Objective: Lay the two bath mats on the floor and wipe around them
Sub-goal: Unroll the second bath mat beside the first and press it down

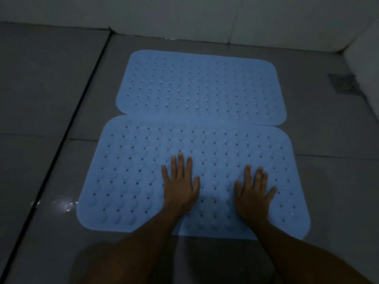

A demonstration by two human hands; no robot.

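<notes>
We are seeing two light blue mats lying flat on the floor, both dotted with small holes and round bumps. The far mat point(200, 87) is sitting toward 12 o'clock, its near edge touching the near mat point(131, 171) at 6.

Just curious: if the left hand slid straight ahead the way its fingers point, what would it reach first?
The left hand would probably cross the near blue perforated rubber mat, then meet the far blue mat where their edges touch.
</notes>
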